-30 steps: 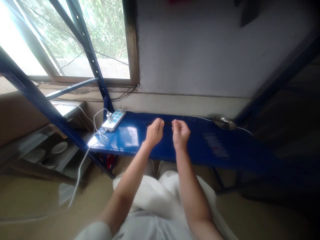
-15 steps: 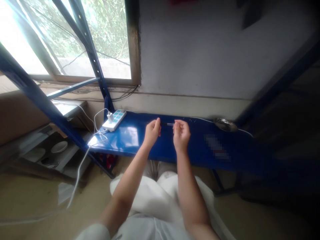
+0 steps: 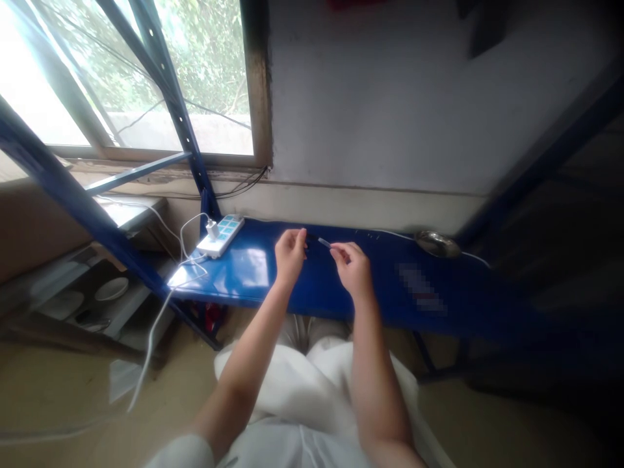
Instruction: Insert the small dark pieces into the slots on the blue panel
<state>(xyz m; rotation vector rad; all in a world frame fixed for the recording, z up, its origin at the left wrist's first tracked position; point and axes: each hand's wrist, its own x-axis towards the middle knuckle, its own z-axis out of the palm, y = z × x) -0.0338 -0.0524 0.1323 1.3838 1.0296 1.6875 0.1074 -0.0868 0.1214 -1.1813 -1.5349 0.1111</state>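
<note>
Both hands are raised over the blue tabletop (image 3: 248, 266), a short gap between them. Thumb and fingers of my left hand (image 3: 291, 255) are pinched on a thin dark piece (image 3: 312, 238), pen-like in look and hard to see against the blue. My right hand (image 3: 353, 265) pinches the near end of a slim pale, see-through tube (image 3: 324, 242), which slants up and left toward the dark piece. I cannot tell whether the two pieces are joined. The far end of the dark piece is hidden by my left fingers.
A white power strip (image 3: 221, 237) with a plugged-in charger lies at the table's left, its cable (image 3: 151, 338) hanging down. Several tiny bits lie near the back edge. A shiny metal bowl (image 3: 437, 243) sits at back right. Blue uprights (image 3: 180, 123) flank the table.
My right hand has turned and lowered slightly, tilting the pale tube from level to slanted. More of its near end shows. My left hand has shifted slightly left.
</note>
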